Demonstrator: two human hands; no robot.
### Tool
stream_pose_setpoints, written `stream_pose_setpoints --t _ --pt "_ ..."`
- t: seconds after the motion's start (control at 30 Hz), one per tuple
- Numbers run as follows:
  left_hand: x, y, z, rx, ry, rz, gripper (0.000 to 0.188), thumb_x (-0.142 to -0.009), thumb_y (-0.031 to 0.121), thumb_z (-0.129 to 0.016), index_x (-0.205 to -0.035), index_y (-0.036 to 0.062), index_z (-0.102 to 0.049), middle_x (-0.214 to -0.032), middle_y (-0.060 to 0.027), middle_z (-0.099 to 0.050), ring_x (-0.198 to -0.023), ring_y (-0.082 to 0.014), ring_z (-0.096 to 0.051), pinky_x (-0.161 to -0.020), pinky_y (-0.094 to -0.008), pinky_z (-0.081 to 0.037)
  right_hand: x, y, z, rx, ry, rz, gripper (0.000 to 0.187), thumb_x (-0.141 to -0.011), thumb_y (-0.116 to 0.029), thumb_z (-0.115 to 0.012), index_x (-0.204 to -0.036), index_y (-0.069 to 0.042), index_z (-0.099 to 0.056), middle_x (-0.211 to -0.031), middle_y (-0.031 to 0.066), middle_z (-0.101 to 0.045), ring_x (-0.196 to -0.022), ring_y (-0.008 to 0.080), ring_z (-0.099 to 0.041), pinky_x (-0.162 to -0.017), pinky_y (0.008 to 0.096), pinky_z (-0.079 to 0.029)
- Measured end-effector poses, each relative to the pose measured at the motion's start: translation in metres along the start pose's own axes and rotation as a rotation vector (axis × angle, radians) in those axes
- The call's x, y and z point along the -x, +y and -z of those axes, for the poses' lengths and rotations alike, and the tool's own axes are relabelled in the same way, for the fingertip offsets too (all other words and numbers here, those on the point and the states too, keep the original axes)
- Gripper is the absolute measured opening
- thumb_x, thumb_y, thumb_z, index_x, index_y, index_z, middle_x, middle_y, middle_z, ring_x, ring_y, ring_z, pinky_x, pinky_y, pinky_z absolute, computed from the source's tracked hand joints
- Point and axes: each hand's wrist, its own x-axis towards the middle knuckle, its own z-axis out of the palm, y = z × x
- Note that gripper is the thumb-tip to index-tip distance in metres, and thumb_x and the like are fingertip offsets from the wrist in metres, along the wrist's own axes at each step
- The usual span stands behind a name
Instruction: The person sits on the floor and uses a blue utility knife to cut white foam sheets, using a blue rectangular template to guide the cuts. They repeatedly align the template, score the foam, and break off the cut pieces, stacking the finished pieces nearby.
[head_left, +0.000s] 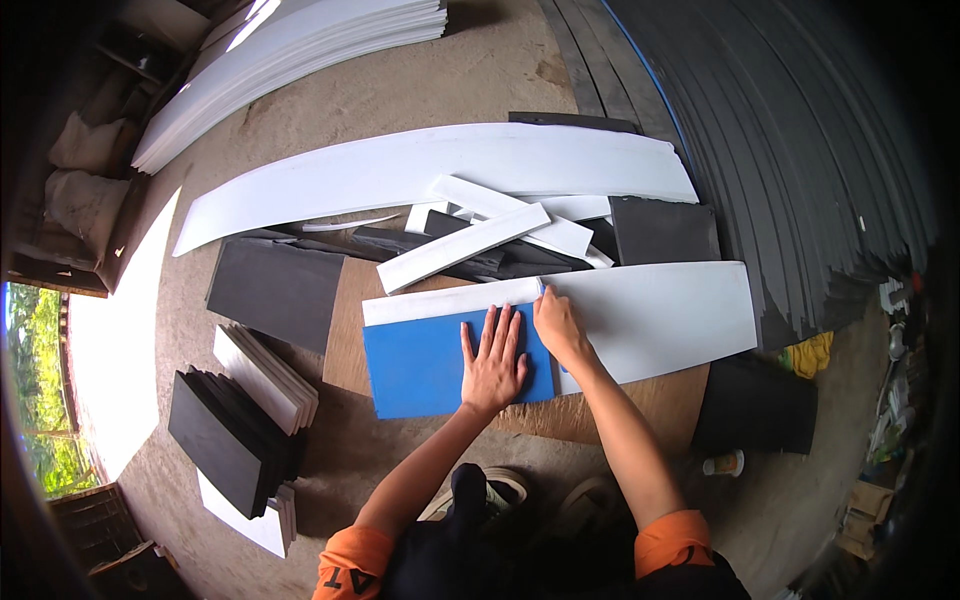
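My left hand (pixel 490 362) presses flat on a blue rectangular board (pixel 415 365), its fingers stretched out and somewhat apart. The blue board lies on a long white foam sheet (pixel 660 320), leaving a white strip along its far edge. My right hand (pixel 560 325) is closed round a slim blue utility knife (pixel 541 287), mostly hidden by the fingers. It rests at the board's right edge, near the sheet's far edge. Beneath the sheet is a brown wooden board (pixel 640 405).
Beyond the sheet lie white offcut strips (pixel 465 247), dark foam pieces (pixel 665 230) and a long white sheet (pixel 400 165). Stacks of black blocks (pixel 220 430) and white blocks (pixel 265 375) stand at left. Tall dark sheets (pixel 800 150) fill the right; a cup (pixel 724 464) lies nearby.
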Motion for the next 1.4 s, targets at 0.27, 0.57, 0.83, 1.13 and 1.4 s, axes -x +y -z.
stream_pose_setpoints --t 0.27,0.57,0.83,1.13,1.4 --pt "0.002 -0.002 0.000 0.007 0.038 -0.009 0.059 -0.081 0.029 -0.042 -0.133 0.0081 -0.024 -0.140 -0.0068 -0.019 -0.130 -0.0227 -0.013 -0.101 -0.0537 -0.005 -0.014 -0.015 0.011 -0.016 -0.254 -0.119 0.033 -0.084 -0.021 -0.039 -0.076 0.006 -0.055 -0.065 0.0225 -0.059 -0.058 0.0341 -0.060 -0.060 0.0426 -0.049" --pt "0.005 0.000 -0.006 -0.005 0.088 -0.021 0.058 -0.082 0.028 -0.041 -0.133 0.0081 -0.023 -0.140 -0.0063 -0.018 -0.131 -0.0220 -0.012 -0.101 -0.0540 -0.005 0.067 0.023 0.003 -0.146 -0.457 -0.194 0.035 -0.086 -0.018 -0.034 -0.081 0.013 -0.051 -0.057 0.0219 -0.057 -0.043 0.0279 -0.057 -0.042 0.0378 -0.048" --pt "0.005 0.004 -0.006 -0.041 0.084 -0.042 0.060 -0.082 0.026 -0.043 -0.134 0.0082 -0.020 -0.141 -0.0062 -0.015 -0.131 -0.0222 -0.008 -0.102 -0.0544 -0.004 0.162 0.065 -0.038 -0.065 -0.219 -0.161 0.031 -0.084 -0.022 -0.038 -0.088 0.006 -0.049 -0.066 0.0230 -0.058 -0.053 0.0318 -0.060 -0.052 0.0431 -0.048" --pt "0.000 0.026 -0.005 0.038 0.017 0.091 0.100 -0.062 0.054 -0.061 -0.134 0.0009 -0.015 -0.139 -0.0211 -0.006 -0.130 -0.0336 0.001 -0.095 -0.0633 0.000 0.119 0.075 0.038 -0.534 -0.070 -0.305 0.027 -0.087 -0.023 -0.038 -0.082 0.001 -0.047 -0.049 0.0100 -0.051 -0.037 0.0204 -0.051 -0.039 0.0336 -0.042" --pt "0.006 -0.039 0.038 -0.136 -0.208 -0.225 0.083 -0.063 0.017 -0.063 -0.134 0.0231 -0.021 -0.141 -0.0031 -0.016 -0.130 -0.0210 -0.013 -0.092 -0.0655 -0.019 0.056 0.028 -0.016 -0.063 0.373 0.168 0.020 -0.082 -0.017 -0.047 -0.083 0.003 -0.052 -0.088 0.0160 -0.048 -0.085 0.0319 -0.045 -0.075 0.0433 -0.037"
